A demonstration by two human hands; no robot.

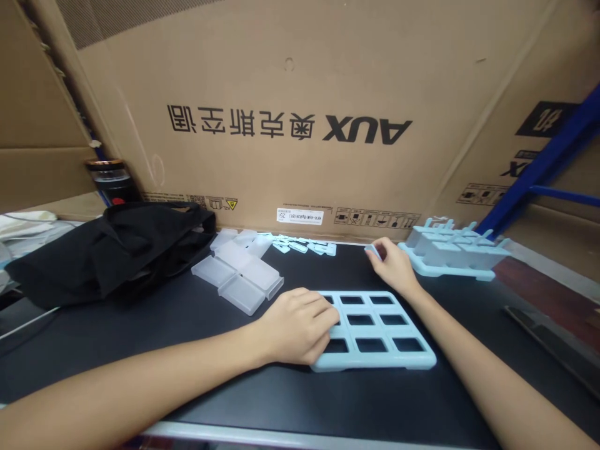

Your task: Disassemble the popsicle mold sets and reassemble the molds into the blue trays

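- Black cloth bag [107,250], crumpled, lies far left of the pale blue plastic grid frame with nine rectangular openings [375,331]; a dark jar with a gold-rimmed lid [111,180] stands behind the bag against the large brown cardboard carton [300,94].
- Cluster of clear frosted plastic rectangular cups [239,272] sits left of and behind the frame, well apart from it; none is seated in the frame, so that filling appears wholly undone.
- Left hand [297,325] rests on the frame's left edge, fingers curled and pressed together over the nearest openings, steadying it flat on the black table mat [210,375].
- Row of small pale blue flat plastic pieces [304,245] lies behind the frame along the carton's foot.
- Right hand [392,265], just behind the frame's far right corner, pinches one small pale blue piece [372,250] between thumb and fingertips.
- Assembled pale blue mould with upright sticks [452,253] stands right of and behind the frame: one unit looks complete.
- Open mat lies in front of and to the right of the frame; the metal table edge [262,434] runs just in front, and a blue steel rack post [544,169] bounds the far right.
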